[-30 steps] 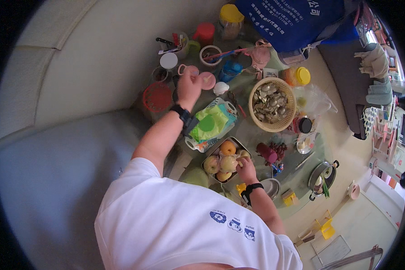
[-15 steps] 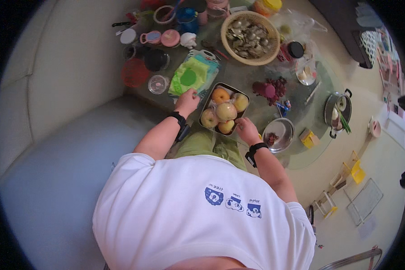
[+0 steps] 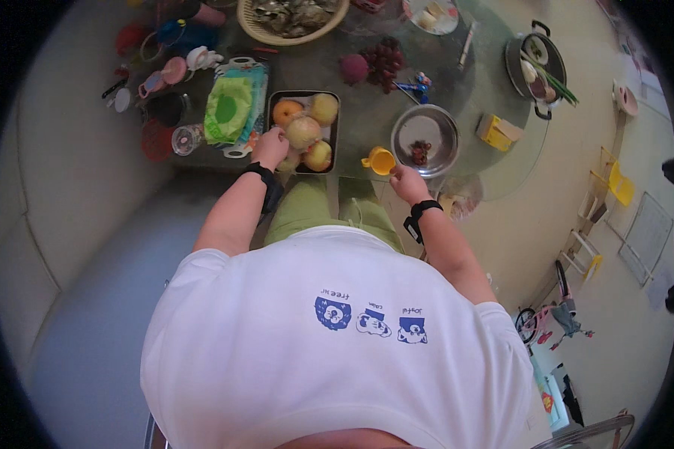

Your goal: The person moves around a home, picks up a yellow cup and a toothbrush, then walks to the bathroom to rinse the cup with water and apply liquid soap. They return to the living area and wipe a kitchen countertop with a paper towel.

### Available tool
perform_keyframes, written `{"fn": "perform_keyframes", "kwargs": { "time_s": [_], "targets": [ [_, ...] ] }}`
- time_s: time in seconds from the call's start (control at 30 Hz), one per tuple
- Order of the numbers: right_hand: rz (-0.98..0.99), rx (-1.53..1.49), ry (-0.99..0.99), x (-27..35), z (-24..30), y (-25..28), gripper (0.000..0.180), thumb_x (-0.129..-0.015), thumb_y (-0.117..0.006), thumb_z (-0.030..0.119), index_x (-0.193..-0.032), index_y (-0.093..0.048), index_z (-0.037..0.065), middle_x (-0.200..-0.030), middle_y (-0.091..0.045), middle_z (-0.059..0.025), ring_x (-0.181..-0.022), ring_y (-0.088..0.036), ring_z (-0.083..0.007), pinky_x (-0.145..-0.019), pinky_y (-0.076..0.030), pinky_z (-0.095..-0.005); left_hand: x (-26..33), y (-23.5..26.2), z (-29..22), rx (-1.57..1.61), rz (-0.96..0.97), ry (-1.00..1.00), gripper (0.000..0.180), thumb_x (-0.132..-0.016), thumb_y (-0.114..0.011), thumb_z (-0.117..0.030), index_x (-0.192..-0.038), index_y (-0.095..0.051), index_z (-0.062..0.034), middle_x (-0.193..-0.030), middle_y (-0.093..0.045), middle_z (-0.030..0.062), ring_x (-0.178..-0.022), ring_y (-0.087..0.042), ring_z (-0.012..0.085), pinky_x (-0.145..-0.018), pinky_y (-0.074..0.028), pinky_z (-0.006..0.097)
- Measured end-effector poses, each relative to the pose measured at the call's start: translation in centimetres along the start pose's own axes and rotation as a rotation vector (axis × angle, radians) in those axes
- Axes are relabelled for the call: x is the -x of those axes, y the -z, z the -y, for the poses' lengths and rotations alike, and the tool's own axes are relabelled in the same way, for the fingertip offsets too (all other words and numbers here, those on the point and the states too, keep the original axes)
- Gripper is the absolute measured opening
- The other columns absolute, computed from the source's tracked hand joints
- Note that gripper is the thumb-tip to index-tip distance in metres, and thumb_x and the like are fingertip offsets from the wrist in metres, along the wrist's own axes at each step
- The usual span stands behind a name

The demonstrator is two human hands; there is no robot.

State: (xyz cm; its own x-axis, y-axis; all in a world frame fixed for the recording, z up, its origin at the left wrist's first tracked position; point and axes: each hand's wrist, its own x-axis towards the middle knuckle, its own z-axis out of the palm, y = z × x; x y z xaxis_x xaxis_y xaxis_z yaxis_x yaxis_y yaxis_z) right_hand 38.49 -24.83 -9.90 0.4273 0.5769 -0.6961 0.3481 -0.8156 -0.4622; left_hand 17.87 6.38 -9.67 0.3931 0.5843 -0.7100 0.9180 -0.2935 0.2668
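A metal tray [image 3: 337,135] of pale yellow and orange fruit, some in clear wrap, stands near the table's front edge. My left hand [image 3: 270,149] is closed over the tray's left rim, fingertips at the wrapped middle fruit [image 3: 303,132]. It partly covers the lower-left fruit, and what it grips is hidden. To the right, my right hand [image 3: 410,185] has bent fingers with the tips at the near side of a small yellow cup [image 3: 383,161], seemingly pinching it. Beside the cup sits a steel bowl [image 3: 443,156] holding a few dark red bits.
Left of the tray lies a green and blue wipes pack [image 3: 230,109]. Farther back are a basket of shellfish [image 3: 254,30], grapes [image 3: 386,63] and a blue object [image 3: 414,90]. A yellow box [image 3: 499,132] and a two-handled pot [image 3: 518,72] stand right.
My right hand has left the tray's right side and reached the yellow cup, now more fully visible. My left hand has come over the tray's left rim. The whole view has shifted.
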Motion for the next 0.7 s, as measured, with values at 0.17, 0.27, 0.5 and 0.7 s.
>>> {"fn": "perform_keyframes", "kwargs": {
  "time_s": [0.17, 0.27, 0.5, 0.7],
  "targets": [
    [-0.035, -0.038, -0.175, 1.0, -6.3, 1.0, 0.027, -0.082, -0.06, 0.022, -0.101, -0.066, 0.004, -0.098, -0.068, -0.0177, -0.096, -0.063, -0.0345, -0.084, -0.05, -0.0413, -0.9, -3.0, -4.7, -0.058, -0.055, -0.1, 0.032, -0.086, -0.055, -0.022, -0.114, -0.06, -0.0074, -0.107, -0.065, 0.0154, -0.101, -0.061, 0.0334, -0.086, -0.049, 0.041],
    [-0.03, -0.082, -0.295, 1.7, -10.3, 0.9, 0.03, -0.081, -0.059, 0.025, -0.1, -0.067, 0.003, -0.1, -0.068, -0.018, -0.097, -0.063, -0.0353, -0.086, -0.049, -0.0424, -1.1, -3.5, -7.2, -0.035, -0.019, -0.155, 0.044, -0.085, -0.055, -0.025, -0.125, -0.053, -0.0066, -0.121, -0.059, 0.0204, -0.11, -0.056, 0.0381, -0.093, -0.047, 0.045],
    [0.002, -0.124, -0.334, 2.8, -15.0, -0.4, 0.032, -0.082, -0.056, 0.028, -0.101, -0.067, 0.005, -0.102, -0.067, -0.0188, -0.099, -0.062, -0.0361, -0.086, -0.049, -0.0431, -2.8, -1.6, -14.1, -0.018, -0.358, -0.238, 0.086, -0.076, -0.073, -0.037, -0.145, -0.028, -0.0115, -0.143, -0.038, 0.0171, -0.121, -0.048, 0.0373, -0.095, -0.046, 0.046],
    [0.009, -0.184, -0.349, 2.6, -14.4, -0.7, 0.029, -0.082, -0.057, 0.024, -0.1, -0.067, 0.005, -0.099, -0.068, -0.019, -0.096, -0.063, -0.0351, -0.084, -0.05, -0.0412, -7.8, 0.5, -19.7, -0.174, -0.345, -0.294, 0.082, -0.076, -0.071, -0.037, -0.145, -0.03, -0.0252, -0.145, -0.034, 0.016, -0.122, -0.049, 0.0366, -0.094, -0.048, 0.045]
  ]
}}
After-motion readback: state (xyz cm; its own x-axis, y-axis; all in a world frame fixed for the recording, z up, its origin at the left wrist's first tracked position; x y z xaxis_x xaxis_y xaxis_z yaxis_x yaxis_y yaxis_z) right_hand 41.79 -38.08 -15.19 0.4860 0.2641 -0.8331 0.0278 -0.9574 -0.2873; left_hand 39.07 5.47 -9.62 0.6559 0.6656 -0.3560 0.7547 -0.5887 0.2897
